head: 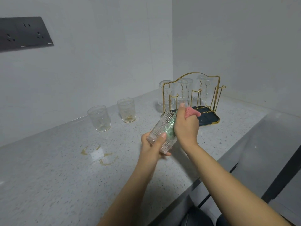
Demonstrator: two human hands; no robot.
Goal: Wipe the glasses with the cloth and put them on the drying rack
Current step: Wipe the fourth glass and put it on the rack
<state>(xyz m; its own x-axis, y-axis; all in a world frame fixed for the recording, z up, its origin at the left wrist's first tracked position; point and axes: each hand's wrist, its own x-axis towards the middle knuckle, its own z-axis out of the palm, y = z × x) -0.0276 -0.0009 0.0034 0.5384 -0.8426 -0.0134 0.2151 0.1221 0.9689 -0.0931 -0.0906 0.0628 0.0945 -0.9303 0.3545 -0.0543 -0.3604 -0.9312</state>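
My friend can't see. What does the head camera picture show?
The left hand holds a glass while the right hand wipes inside it with a cloth. Three glasses hang upside down on the gold rack; two more wait on the counter.

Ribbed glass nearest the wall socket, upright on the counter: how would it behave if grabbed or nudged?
The leftmost glass looks rigid and probably fragile: clear, thin-looking walls. Its ribbed sides should give some grip, though traces of yellowish residue inside hint it may be wet and slippery. Standing upright on a flat base on the counter, it would likely slide before tipping; on its side it could roll.
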